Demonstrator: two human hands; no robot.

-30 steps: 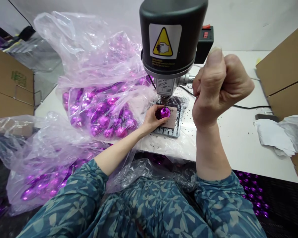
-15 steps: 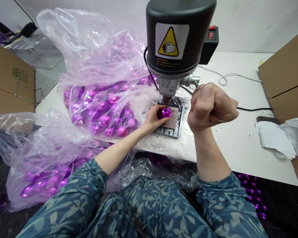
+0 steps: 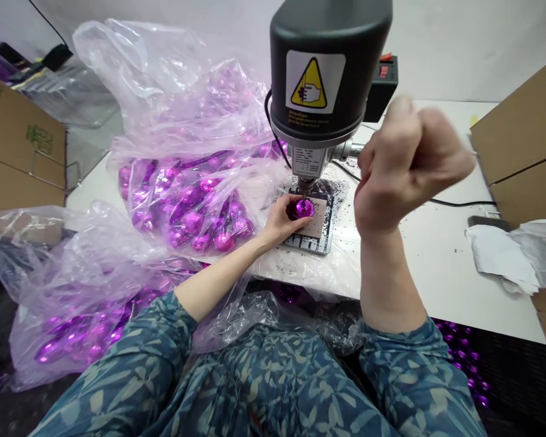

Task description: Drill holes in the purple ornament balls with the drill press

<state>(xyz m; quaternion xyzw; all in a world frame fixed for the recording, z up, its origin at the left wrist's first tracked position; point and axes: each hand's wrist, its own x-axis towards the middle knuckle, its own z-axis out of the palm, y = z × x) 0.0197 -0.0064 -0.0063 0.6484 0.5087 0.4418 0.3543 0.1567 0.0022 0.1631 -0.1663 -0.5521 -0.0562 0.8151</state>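
Between the thumb and fingers of my left hand (image 3: 286, 217) is a shiny purple ball (image 3: 304, 208), held on the square plate (image 3: 317, 220) of the drill press base. The black drill press (image 3: 321, 79) stands over it, its chuck (image 3: 306, 184) just above the ball. My right hand (image 3: 407, 167) is a closed, slightly blurred fist at the right of the machine, beside the feed lever hub (image 3: 352, 150). What the fist grips is hidden by the fingers.
Clear plastic bags of purple balls (image 3: 188, 200) lie left of the machine. Cardboard boxes (image 3: 523, 133) stand at the right, another box (image 3: 20, 139) at the left. White paper (image 3: 500, 252) lies near the table's right end. Dark shavings surround the base.
My right fist has moved up and to the right and turned. My left hand stays at the plate with the purple ball.
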